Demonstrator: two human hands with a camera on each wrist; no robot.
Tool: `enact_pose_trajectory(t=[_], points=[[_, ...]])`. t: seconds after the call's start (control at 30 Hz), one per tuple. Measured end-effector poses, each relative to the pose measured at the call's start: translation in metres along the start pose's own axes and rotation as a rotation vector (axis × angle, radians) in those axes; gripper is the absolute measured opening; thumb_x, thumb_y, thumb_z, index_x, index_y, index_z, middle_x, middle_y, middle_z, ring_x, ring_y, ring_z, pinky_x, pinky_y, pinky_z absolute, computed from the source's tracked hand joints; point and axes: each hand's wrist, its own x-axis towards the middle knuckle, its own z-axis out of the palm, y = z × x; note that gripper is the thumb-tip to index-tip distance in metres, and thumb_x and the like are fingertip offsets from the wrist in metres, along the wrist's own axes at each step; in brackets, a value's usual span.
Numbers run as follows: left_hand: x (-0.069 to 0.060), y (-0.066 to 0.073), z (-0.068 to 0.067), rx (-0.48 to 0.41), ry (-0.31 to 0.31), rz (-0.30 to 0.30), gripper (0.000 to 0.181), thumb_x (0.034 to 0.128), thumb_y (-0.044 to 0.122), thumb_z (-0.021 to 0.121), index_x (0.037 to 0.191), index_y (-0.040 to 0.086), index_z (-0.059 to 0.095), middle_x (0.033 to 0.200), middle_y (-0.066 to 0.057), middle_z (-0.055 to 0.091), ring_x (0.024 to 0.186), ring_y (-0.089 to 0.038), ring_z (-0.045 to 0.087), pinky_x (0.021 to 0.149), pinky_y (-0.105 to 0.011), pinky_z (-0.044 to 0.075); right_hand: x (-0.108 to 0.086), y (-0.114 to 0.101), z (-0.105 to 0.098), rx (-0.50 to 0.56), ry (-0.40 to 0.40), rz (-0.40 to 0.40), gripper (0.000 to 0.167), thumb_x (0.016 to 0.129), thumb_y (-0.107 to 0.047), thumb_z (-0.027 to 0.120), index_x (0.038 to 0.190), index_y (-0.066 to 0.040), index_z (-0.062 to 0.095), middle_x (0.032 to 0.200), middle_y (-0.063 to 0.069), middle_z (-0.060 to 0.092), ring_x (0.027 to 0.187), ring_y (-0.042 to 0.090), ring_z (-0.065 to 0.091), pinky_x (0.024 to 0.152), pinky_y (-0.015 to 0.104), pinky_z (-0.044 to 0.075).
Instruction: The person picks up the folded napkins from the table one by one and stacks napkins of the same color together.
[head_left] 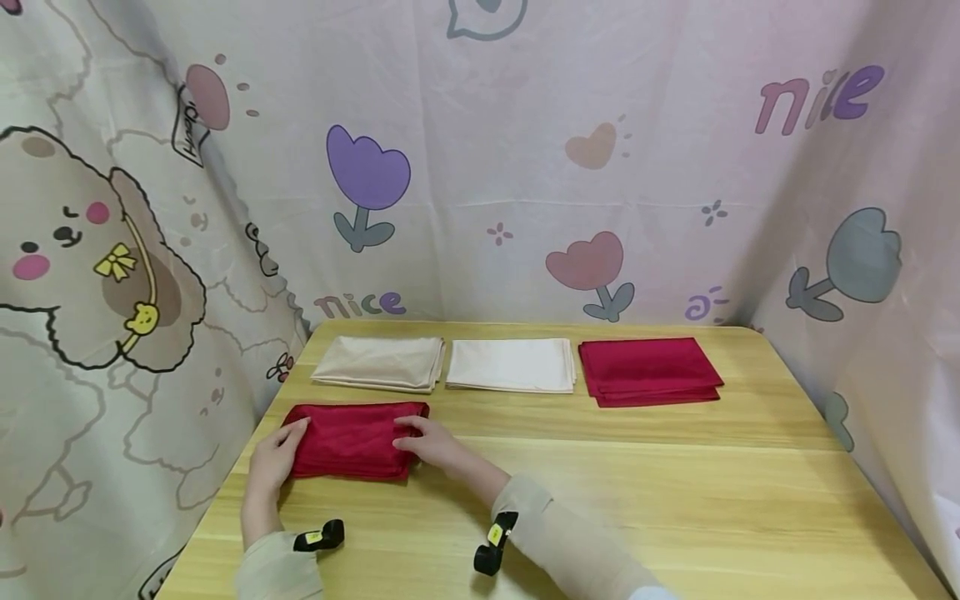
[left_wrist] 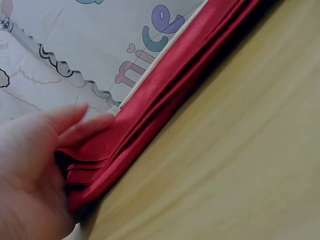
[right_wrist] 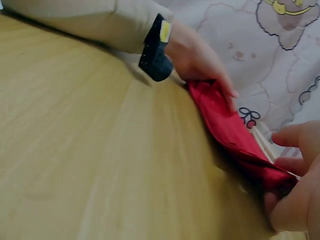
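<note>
A folded red cloth (head_left: pixel 352 442) lies at the left of the table, its stacked layers showing along the near side and the left end in the left wrist view. My left hand (head_left: pixel 276 457) grips its left end; in the left wrist view that hand (left_wrist: pixel 35 175) has fingers over the top and the palm beside the layers. At the opposite end my right hand (head_left: pixel 431 442) grips the right edge. The right wrist view shows this right hand (right_wrist: pixel 300 175) with the cloth's end between thumb and fingers. The fingertips beneath the cloth are hidden.
Behind it, a beige folded cloth (head_left: pixel 378 363), a white folded cloth (head_left: pixel 512 365) and another red folded cloth (head_left: pixel 648 371) lie in a row along the back of the wooden table (head_left: pixel 637 475). A printed curtain (head_left: pixel 480 167) hangs close behind and at both sides.
</note>
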Motion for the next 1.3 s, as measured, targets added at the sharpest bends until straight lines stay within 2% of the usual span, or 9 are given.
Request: enact_pose_trajectory(t=[0.03, 0.13, 0.2, 0.27, 0.37, 0.53, 0.67, 0.97, 1.3], points=[[0.000, -0.001, 0.001, 0.001, 0.005, 0.011, 0.062, 0.0992, 0.052, 0.044, 0.142, 0.008, 0.050, 0.155, -0.022, 0.033, 0.147, -0.041, 0.022, 0.120, -0.054, 0.018, 0.000, 0.001, 0.003, -0.014, 0.033, -0.009, 0.043, 0.090, -0.020, 0.068, 0.132, -0.015, 0.060, 0.133, 0.010, 0.057, 0.085, 0.023, 0.060, 0.067, 0.027, 0.051], [0.000, -0.003, 0.003, 0.000, 0.026, 0.034, 0.053, 0.0995, 0.041, 0.051, 0.139, 0.006, 0.053, 0.154, -0.023, 0.036, 0.147, -0.041, 0.023, 0.120, -0.053, 0.019, 0.001, 0.003, 0.009, -0.119, 0.129, -0.043, 0.038, 0.091, -0.021, 0.068, 0.129, -0.016, 0.063, 0.132, 0.013, 0.059, 0.097, 0.036, 0.062, 0.080, 0.036, 0.054], [0.000, -0.004, 0.005, -0.001, 0.036, 0.041, 0.049, 0.0992, 0.035, 0.054, 0.138, 0.006, 0.054, 0.153, -0.023, 0.037, 0.146, -0.041, 0.024, 0.120, -0.053, 0.019, 0.001, 0.003, 0.013, -0.205, 0.183, -0.073, 0.036, 0.091, -0.023, 0.068, 0.126, -0.016, 0.065, 0.130, 0.015, 0.060, 0.111, 0.042, 0.057, 0.092, 0.043, 0.049], [-0.001, -0.005, 0.006, -0.001, 0.047, 0.045, 0.046, 0.0988, 0.029, 0.056, 0.138, 0.005, 0.054, 0.152, -0.024, 0.038, 0.146, -0.042, 0.025, 0.119, -0.053, 0.020, 0.002, 0.003, 0.015, -0.294, 0.222, -0.094, 0.035, 0.090, -0.025, 0.068, 0.124, -0.017, 0.067, 0.128, 0.016, 0.062, 0.124, 0.038, 0.048, 0.100, 0.046, 0.041], [-0.001, -0.005, 0.006, 0.010, 0.064, 0.049, 0.044, 0.0978, 0.025, 0.058, 0.137, 0.005, 0.055, 0.152, -0.025, 0.038, 0.145, -0.043, 0.026, 0.119, -0.054, 0.021, 0.004, 0.005, 0.018, -0.369, 0.272, -0.138, 0.033, 0.089, -0.026, 0.069, 0.121, -0.017, 0.068, 0.121, 0.016, 0.064, 0.119, 0.038, 0.051, 0.095, 0.048, 0.039], [-0.001, -0.005, 0.008, 0.040, 0.098, 0.066, 0.044, 0.0962, 0.027, 0.061, 0.134, 0.004, 0.058, 0.149, -0.028, 0.041, 0.143, -0.044, 0.029, 0.118, -0.054, 0.023, 0.007, 0.014, 0.022, -0.555, 0.421, -0.236, 0.029, 0.088, -0.027, 0.069, 0.116, -0.020, 0.071, 0.107, 0.007, 0.068, 0.103, 0.026, 0.056, 0.087, 0.038, 0.037], [-0.001, -0.005, 0.010, 0.053, 0.122, 0.069, 0.046, 0.0953, 0.030, 0.063, 0.132, 0.004, 0.059, 0.147, -0.029, 0.042, 0.142, -0.044, 0.032, 0.117, -0.053, 0.024, 0.007, 0.022, 0.026, -0.690, 0.503, -0.290, 0.027, 0.087, -0.030, 0.069, 0.113, -0.023, 0.071, 0.101, 0.001, 0.067, 0.095, 0.018, 0.051, 0.083, 0.033, 0.036], [-0.005, -0.004, 0.013, 0.067, 0.172, 0.110, 0.046, 0.0939, 0.036, 0.064, 0.129, 0.007, 0.063, 0.143, -0.027, 0.049, 0.137, -0.043, 0.039, 0.114, -0.053, 0.030, 0.005, 0.025, 0.029, -0.763, 0.562, -0.357, 0.024, 0.088, -0.032, 0.069, 0.110, -0.023, 0.070, 0.101, -0.002, 0.062, 0.101, 0.018, 0.046, 0.081, 0.032, 0.030], [0.001, -0.003, 0.017, 0.082, 0.378, 0.194, 0.034, 0.0898, 0.031, 0.070, 0.114, 0.008, 0.073, 0.121, -0.025, 0.065, 0.120, -0.040, 0.054, 0.110, -0.050, 0.034, 0.002, 0.020, 0.032, -0.848, 0.585, -0.380, 0.022, 0.091, -0.037, 0.067, 0.108, -0.025, 0.068, 0.102, -0.002, 0.059, 0.100, 0.017, 0.043, 0.077, 0.031, 0.024]])
